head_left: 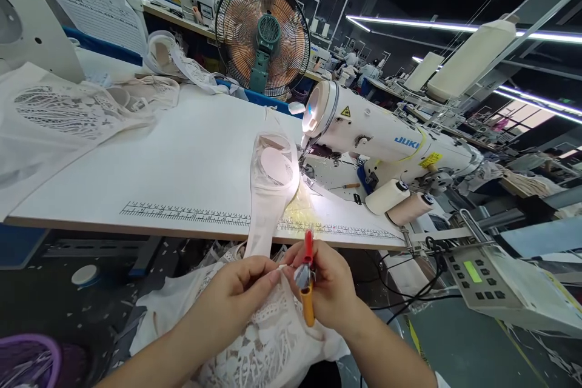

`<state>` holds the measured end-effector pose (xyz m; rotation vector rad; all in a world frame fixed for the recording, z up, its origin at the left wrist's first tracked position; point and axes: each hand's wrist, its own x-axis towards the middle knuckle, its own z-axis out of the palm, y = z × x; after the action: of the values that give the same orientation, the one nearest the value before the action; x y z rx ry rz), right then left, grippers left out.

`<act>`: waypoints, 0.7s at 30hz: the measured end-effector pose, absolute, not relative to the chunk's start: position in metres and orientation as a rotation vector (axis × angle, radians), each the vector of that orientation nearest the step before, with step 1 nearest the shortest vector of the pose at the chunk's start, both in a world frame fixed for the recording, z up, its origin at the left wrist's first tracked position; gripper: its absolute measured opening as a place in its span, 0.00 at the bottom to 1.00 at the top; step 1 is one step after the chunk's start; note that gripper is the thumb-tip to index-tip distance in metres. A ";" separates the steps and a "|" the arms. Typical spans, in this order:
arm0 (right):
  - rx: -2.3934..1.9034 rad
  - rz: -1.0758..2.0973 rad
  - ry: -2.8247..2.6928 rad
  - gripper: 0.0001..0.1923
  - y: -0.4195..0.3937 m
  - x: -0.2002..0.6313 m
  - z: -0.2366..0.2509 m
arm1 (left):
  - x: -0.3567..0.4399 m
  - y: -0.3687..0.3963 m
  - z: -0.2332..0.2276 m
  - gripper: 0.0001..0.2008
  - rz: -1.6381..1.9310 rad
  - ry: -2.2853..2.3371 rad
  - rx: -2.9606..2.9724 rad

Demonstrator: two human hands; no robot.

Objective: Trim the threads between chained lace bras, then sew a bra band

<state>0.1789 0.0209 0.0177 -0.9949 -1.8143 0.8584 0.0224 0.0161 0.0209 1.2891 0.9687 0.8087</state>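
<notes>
My left hand (pixel 240 288) pinches the edge of a pale pink lace garment (pixel 254 339) that lies in my lap. My right hand (pixel 334 288) holds small thread snips (pixel 307 282) with a red and orange handle, blades at the fabric by my left fingertips. A strip of the same garment (pixel 273 176) runs up over the table edge to the needle area of the white Juki sewing machine (pixel 386 136).
The white sewing table (pixel 182 157) carries a printed ruler along its front edge. Lace pieces (pixel 68 112) are piled at the left. A standing fan (pixel 262 36) is behind the table. Two thread cones (pixel 400 200) and a control panel (pixel 482 276) sit at the right. A purple basket (pixel 27 361) stands at lower left.
</notes>
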 end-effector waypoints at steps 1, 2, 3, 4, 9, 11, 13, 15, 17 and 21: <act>-1.002 0.849 -1.832 0.09 0.021 0.178 0.018 | 0.023 0.017 0.019 0.10 0.842 0.980 1.316; -1.016 0.841 -1.855 0.09 0.022 0.178 0.020 | 0.023 0.017 0.017 0.10 0.878 1.001 1.343; -1.034 0.832 -1.882 0.08 0.023 0.178 0.021 | 0.022 0.017 0.015 0.10 0.909 1.028 1.365; -1.056 0.826 -1.915 0.08 0.025 0.180 0.023 | 0.021 0.017 0.014 0.10 0.926 1.060 1.382; -1.382 0.683 -2.285 0.09 0.053 0.208 0.034 | 0.009 0.017 0.012 0.10 0.898 1.231 1.329; -1.667 0.395 -2.510 0.09 0.069 0.229 0.035 | 0.003 0.016 0.014 0.09 0.938 1.329 1.235; -1.810 0.365 -2.487 0.06 0.085 0.252 0.032 | -0.001 0.017 0.016 0.10 0.979 1.418 1.152; -1.908 0.378 -2.459 0.05 0.098 0.271 0.027 | -0.005 0.017 0.016 0.11 0.989 1.484 1.089; -1.988 0.379 -2.414 0.06 0.107 0.283 0.023 | -0.010 0.018 0.014 0.14 0.988 1.541 1.035; -2.087 0.223 -2.335 0.10 0.110 0.285 0.024 | -0.020 0.019 0.008 0.17 0.984 1.562 1.090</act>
<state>0.2846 0.1101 0.0240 -2.0874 -2.3348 0.2229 -0.0202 0.0190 0.0079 1.0902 1.5618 0.9844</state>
